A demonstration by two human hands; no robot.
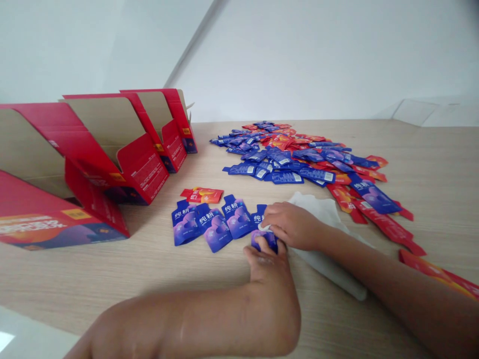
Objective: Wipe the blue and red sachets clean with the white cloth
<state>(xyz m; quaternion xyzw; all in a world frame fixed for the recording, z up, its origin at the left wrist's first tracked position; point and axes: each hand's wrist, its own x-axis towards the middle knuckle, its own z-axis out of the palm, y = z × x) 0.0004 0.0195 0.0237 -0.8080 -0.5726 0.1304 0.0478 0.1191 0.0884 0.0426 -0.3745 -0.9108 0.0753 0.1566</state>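
A blue-purple pouch (258,218) lies flat on the table under both hands. With its fingertips, my left hand (267,262) pins the lower part of this pouch down. My right hand (294,225), fingers closed, presses a small bunched white wipe (264,228) onto the pouch's face. Part of the pouch is hidden by the fingers. To its left, more blue pouches (215,231) lie face up in a row, with one orange-red pouch (204,195) behind them. A larger white cloth (318,208) is spread beneath my right wrist and forearm.
Several open red cardboard boxes (144,172) stand along the left side, flaps up. A spread pile of blue and red pouches (284,158) covers the table's far middle and right. Another red packet (437,274) lies at the right edge. A white wall (318,60) rises behind the wooden table (179,279).
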